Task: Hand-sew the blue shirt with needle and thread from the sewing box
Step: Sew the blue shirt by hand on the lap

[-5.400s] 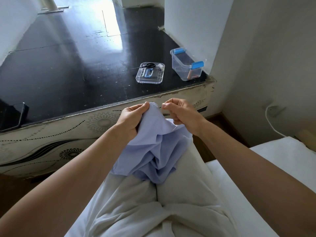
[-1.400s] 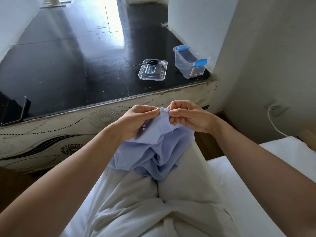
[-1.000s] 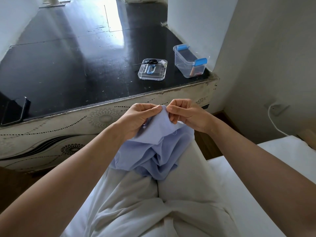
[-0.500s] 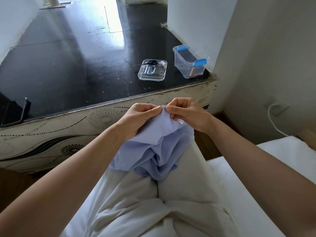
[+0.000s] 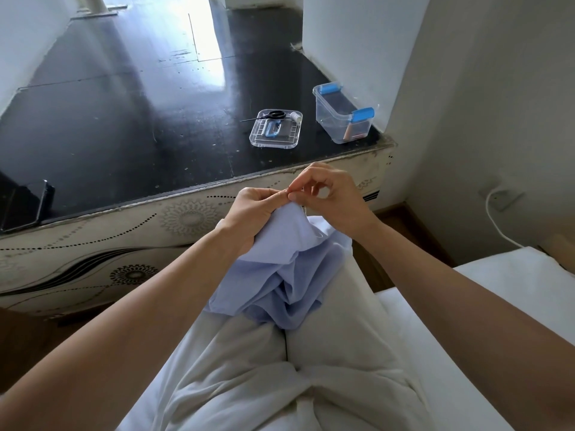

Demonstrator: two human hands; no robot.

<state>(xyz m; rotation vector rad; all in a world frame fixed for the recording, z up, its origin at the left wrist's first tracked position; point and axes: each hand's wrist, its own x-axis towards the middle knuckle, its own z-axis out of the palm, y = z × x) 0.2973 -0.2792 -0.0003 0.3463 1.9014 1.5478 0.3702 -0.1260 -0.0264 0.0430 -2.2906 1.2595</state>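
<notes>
Two bare hands are meeting over the lap at the top fold of the blue shirt [image 5: 280, 269], which is lying bunched across the white-clad thighs. The left hand [image 5: 252, 213] is gripping the fold, its fingers curled round the cloth. The right hand [image 5: 333, 197] is pinching thumb and forefinger together at the fold's top edge, touching the left fingertips, with its other fingers loosely curled. Whether a needle is sitting in that pinch is too fine to tell. The sewing box [image 5: 342, 119] is standing open near the right front corner of the black surface [image 5: 124, 119]. Its lid [image 5: 275, 132] is lying flat just to the left, carrying scissors [image 5: 273, 114] and a white spool [image 5: 297, 116]. A phone [image 5: 28, 203] is lying at the surface's left edge.
</notes>
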